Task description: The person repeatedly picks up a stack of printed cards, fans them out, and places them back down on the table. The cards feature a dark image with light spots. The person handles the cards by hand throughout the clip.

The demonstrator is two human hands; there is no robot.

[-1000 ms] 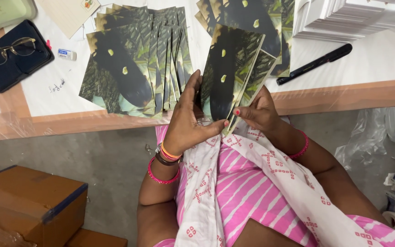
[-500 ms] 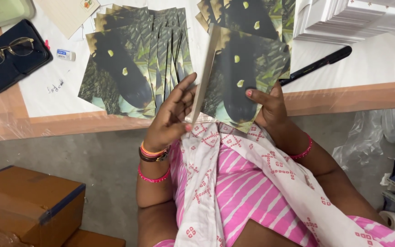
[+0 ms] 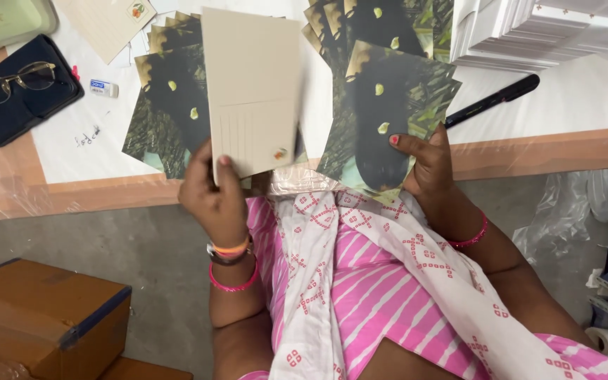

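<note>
1. Left hand (image 3: 214,198): we grip a card (image 3: 253,90) blank side up, centre frame.
2. Right hand (image 3: 427,163): we grasp the dark picture card (image 3: 387,112), right of centre.
3. Sorting seems underway; next calls for a free spot on the table (image 3: 571,151).

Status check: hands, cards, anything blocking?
Left hand holds a cream card up, blank back showing. Right hand grips a dark picture card. More cards fanned on the table; black pen beside them, nothing blocking.
</note>
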